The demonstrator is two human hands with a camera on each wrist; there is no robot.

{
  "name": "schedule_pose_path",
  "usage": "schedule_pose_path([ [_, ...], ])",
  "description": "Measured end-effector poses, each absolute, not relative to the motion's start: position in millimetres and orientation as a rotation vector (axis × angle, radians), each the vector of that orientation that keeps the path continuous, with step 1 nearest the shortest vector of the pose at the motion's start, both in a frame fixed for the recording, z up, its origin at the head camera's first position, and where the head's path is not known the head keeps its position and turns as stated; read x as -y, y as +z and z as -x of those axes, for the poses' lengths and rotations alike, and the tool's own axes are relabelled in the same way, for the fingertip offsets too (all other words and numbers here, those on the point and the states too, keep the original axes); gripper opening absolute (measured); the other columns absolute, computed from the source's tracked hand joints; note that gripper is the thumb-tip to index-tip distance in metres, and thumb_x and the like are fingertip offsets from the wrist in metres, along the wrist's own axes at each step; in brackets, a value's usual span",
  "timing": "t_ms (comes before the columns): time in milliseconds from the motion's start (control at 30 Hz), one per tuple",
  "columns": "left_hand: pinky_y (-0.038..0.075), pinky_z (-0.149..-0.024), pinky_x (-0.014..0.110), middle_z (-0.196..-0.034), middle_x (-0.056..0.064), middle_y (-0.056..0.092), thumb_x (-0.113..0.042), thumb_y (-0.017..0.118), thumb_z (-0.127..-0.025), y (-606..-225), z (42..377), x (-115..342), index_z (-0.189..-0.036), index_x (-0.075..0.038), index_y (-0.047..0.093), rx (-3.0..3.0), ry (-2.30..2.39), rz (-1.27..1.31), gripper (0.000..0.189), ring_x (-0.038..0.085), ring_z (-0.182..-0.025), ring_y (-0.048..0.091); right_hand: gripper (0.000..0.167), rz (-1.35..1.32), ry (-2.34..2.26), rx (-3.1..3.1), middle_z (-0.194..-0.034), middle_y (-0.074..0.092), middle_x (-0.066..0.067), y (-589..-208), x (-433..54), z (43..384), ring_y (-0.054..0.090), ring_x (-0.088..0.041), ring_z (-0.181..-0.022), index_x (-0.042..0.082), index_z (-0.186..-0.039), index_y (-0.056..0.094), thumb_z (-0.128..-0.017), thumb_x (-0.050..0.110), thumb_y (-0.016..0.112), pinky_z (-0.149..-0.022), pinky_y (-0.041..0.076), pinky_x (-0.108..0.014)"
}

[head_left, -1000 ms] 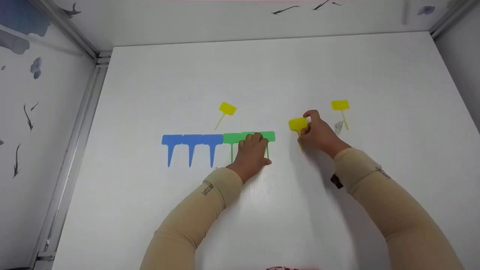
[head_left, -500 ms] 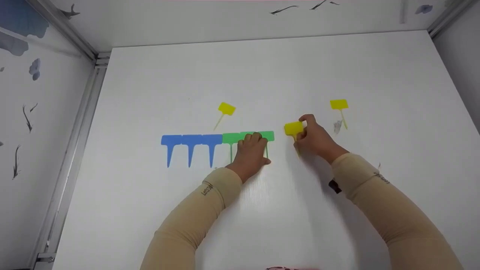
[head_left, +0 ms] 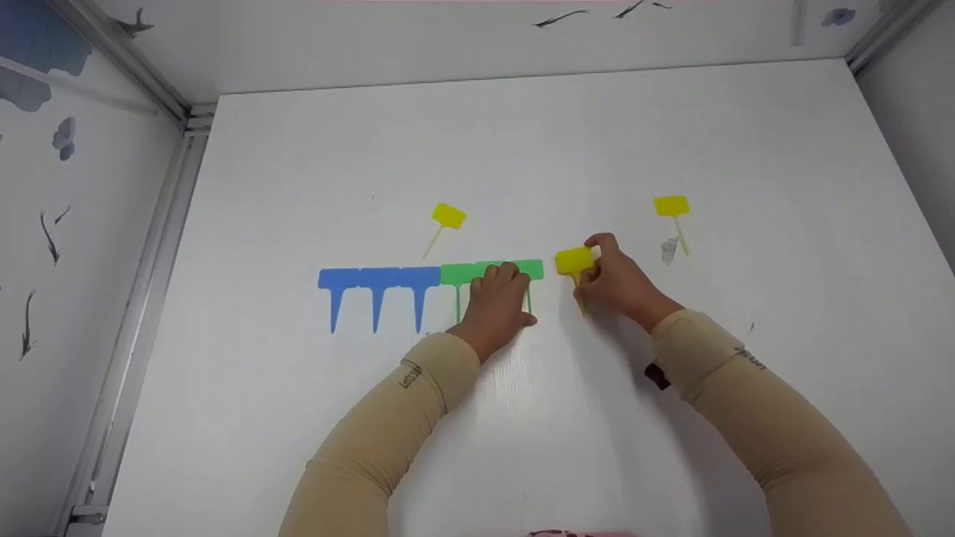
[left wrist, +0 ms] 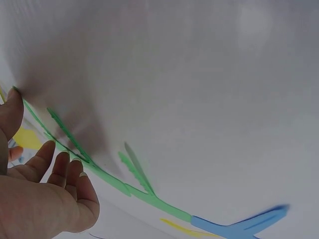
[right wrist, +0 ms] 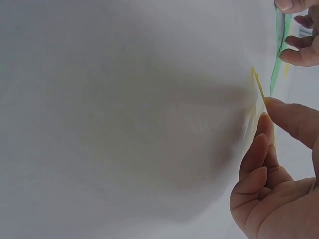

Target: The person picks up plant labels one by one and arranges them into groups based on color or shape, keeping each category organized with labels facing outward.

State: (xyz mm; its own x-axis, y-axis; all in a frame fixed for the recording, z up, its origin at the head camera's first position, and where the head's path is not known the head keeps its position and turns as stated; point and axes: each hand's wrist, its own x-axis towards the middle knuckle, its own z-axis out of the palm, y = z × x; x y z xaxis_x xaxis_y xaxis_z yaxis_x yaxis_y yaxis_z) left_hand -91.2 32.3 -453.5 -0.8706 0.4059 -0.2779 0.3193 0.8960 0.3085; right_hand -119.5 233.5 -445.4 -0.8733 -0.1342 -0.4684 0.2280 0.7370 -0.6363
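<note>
Three blue T-shaped plant labels [head_left: 380, 277] lie side by side on the white table, their stems toward the person. Green plant labels [head_left: 456, 274] carry on the row to the right. Over these rests my left hand [head_left: 495, 309], fingertips on their heads and thumb near the rightmost stem; it covers part of them. In the left wrist view its fingers [left wrist: 59, 169] are loosely bent at the green strip. My right hand [head_left: 623, 282] pinches a yellow plant label [head_left: 573, 261] between thumb and fingers, just right of the green end. The right wrist view shows its thin stem [right wrist: 257, 82] edge-on.
Behind the row lies a tilted yellow label [head_left: 448, 215]; another yellow label [head_left: 671, 206] lies farther right, beside a grey smudge [head_left: 669, 250]. White panels with a metal frame [head_left: 149, 224] border the table [head_left: 298, 149] at the left and back.
My right hand has brought the yellow label left and slightly toward the person, narrowing its gap to the green row. The left hand stays in place on the green labels.
</note>
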Motion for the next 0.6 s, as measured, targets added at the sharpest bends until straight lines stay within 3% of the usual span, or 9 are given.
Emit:
schedule_pose_path([
  [600, 0.034, -0.098, 0.04, -0.135, 0.006, 0.043, -0.037, 0.071, -0.087, -452.7, 92.0, -31.8, -0.135, -0.011, 0.049, -2.696, 0.413, -0.517, 0.059, 0.025, -0.122, 0.037, 0.064, -0.082, -1.007, -2.404, -0.089, 0.049, -0.011, -447.1, -225.0, 117.3, 0.047, -0.024, -0.08, 0.006, -0.139, 0.023, -0.088, 0.006, 0.061, -0.076, 0.041, -0.031],
])
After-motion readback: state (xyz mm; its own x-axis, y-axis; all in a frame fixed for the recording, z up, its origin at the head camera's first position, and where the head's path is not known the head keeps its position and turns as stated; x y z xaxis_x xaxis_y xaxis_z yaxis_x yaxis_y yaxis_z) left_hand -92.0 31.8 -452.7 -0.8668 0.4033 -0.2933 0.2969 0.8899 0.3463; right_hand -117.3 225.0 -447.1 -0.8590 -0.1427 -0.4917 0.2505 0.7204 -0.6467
